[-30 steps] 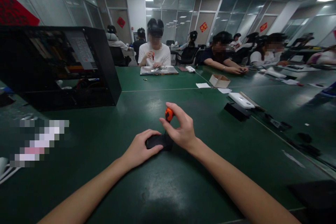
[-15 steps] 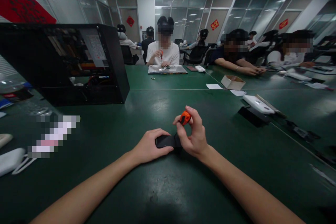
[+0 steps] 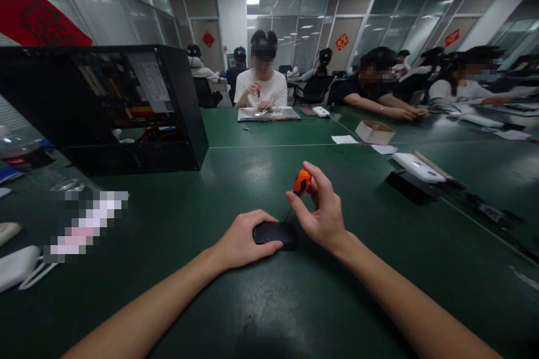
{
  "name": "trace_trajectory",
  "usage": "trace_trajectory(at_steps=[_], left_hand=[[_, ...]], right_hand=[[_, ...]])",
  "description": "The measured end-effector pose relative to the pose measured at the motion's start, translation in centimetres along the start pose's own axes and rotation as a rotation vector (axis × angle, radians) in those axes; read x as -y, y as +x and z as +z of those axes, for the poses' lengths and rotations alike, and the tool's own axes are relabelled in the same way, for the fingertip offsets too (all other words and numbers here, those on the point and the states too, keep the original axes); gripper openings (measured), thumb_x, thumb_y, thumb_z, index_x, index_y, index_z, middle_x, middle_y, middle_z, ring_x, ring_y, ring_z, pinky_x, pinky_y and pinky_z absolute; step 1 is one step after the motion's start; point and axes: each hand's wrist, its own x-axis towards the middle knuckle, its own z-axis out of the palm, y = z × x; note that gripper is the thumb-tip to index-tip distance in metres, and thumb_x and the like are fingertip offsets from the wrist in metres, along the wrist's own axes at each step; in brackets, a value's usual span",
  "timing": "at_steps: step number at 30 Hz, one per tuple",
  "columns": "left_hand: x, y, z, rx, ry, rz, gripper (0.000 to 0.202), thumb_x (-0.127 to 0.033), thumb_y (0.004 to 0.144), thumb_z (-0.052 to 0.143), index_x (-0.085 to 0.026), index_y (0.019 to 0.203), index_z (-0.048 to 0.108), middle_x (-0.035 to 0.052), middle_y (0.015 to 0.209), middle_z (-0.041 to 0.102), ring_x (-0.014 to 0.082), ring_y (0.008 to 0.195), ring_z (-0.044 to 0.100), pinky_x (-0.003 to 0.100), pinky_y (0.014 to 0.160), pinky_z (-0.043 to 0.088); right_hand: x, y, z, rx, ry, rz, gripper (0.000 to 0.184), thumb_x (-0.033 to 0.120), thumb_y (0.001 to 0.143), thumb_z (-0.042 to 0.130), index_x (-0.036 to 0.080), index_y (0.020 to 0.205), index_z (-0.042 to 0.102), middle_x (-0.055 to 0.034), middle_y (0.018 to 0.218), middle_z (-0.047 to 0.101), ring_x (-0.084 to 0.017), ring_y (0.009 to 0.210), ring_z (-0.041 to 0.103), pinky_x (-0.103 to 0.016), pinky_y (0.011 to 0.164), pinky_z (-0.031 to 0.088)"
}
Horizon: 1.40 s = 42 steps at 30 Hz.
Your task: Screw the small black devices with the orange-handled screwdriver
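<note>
My left hand (image 3: pixel 249 240) grips a small black box-like device (image 3: pixel 274 234) that lies on the green table, thumb along its near side and fingers on its far side. In my right hand (image 3: pixel 320 207) is a screwdriver with an orange and black handle (image 3: pixel 302 182), pinched between thumb and fingers. Its thin shaft (image 3: pixel 288 214) slants down toward the far right part of the black device. Whether the tip touches the device I cannot tell.
An open black computer case (image 3: pixel 181 112) stands at the left, with a plastic bottle (image 3: pixel 29 157) beside it. At the right are a white device (image 3: pixel 416 167), a black block (image 3: pixel 410 186) and an open cardboard box (image 3: pixel 374 132). A co-worker (image 3: pixel 263 81) sits opposite.
My right hand has shifted slightly right with the screwdriver, whose handle is higher and whose shaft now shows. More of the black device is uncovered. The left hand keeps its hold.
</note>
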Motion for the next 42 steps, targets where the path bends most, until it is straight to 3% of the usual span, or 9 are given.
trace_trajectory(at_steps=[9, 14, 17, 21, 25, 31, 42], left_hand=[[-0.2, 0.0, -0.1, 0.003, 0.018, -0.010, 0.031, -0.033, 0.082, 0.076, -0.019, 0.109, 0.069, 0.0058, 0.103, 0.072, 0.0233, 0.093, 0.069, 0.034, 0.086, 0.052], [-0.1, 0.1, 0.0, 0.003, 0.021, -0.012, 0.031, -0.035, 0.083, 0.075, -0.020, 0.110, 0.069, 0.0062, 0.105, 0.073, 0.0242, 0.094, 0.069, 0.035, 0.087, 0.053], [-0.1, 0.1, -0.1, 0.008, 0.012, -0.002, 0.031, -0.035, 0.084, 0.075, -0.020, 0.110, 0.069, 0.0059, 0.105, 0.073, 0.0237, 0.094, 0.069, 0.035, 0.087, 0.052], [0.0, 0.1, -0.1, 0.014, 0.015, -0.001, 0.030, -0.035, 0.084, 0.074, -0.020, 0.110, 0.069, 0.0055, 0.105, 0.073, 0.0234, 0.095, 0.069, 0.035, 0.087, 0.052], [0.1, 0.1, -0.1, 0.020, 0.017, 0.002, 0.032, -0.036, 0.084, 0.074, -0.020, 0.111, 0.069, 0.0061, 0.106, 0.073, 0.0239, 0.096, 0.068, 0.035, 0.088, 0.052], [0.4, -0.1, 0.1, 0.000, 0.018, 0.017, 0.033, -0.034, 0.083, 0.076, -0.021, 0.112, 0.068, 0.0049, 0.103, 0.071, 0.0227, 0.091, 0.067, 0.034, 0.085, 0.052], [0.5, -0.7, -0.3, 0.035, 0.009, 0.021, 0.028, -0.030, 0.087, 0.074, -0.022, 0.113, 0.067, 0.0029, 0.102, 0.068, 0.0212, 0.091, 0.065, 0.032, 0.084, 0.050]], right_hand=[[0.2, -0.1, -0.4, 0.033, 0.090, 0.023, 0.070, 0.011, 0.090, 0.061, 0.027, 0.152, 0.032, -0.0032, 0.098, 0.062, -0.015, 0.077, 0.065, -0.034, 0.076, 0.061], [-0.1, -0.3, -0.4, -0.056, -0.012, -0.043, 0.071, 0.018, 0.086, 0.071, 0.031, 0.149, 0.040, -0.0080, 0.117, 0.062, -0.018, 0.089, 0.066, -0.036, 0.079, 0.060], [0.3, 0.0, -0.5, -0.031, 0.000, 0.028, 0.068, 0.018, 0.088, 0.068, 0.031, 0.149, 0.040, -0.0087, 0.125, 0.062, -0.017, 0.087, 0.066, -0.034, 0.080, 0.060], [1.2, 0.4, -0.7, 0.048, 0.073, 0.159, 0.064, 0.018, 0.091, 0.064, 0.030, 0.150, 0.042, -0.0075, 0.119, 0.067, -0.015, 0.080, 0.067, -0.033, 0.078, 0.061], [1.9, 0.0, -0.7, 0.047, 0.178, 0.138, 0.064, 0.016, 0.092, 0.062, 0.029, 0.151, 0.040, -0.0081, 0.115, 0.068, -0.017, 0.087, 0.071, -0.036, 0.083, 0.063], [3.6, -1.4, 0.3, 0.013, 0.405, 0.195, 0.065, 0.015, 0.095, 0.058, 0.032, 0.153, 0.033, -0.0047, 0.101, 0.067, -0.016, 0.082, 0.071, -0.035, 0.076, 0.066], [3.8, -2.0, 1.2, 0.000, 0.394, 0.053, 0.066, 0.011, 0.095, 0.057, 0.033, 0.152, 0.031, -0.0051, 0.103, 0.063, -0.017, 0.089, 0.071, -0.035, 0.076, 0.065]])
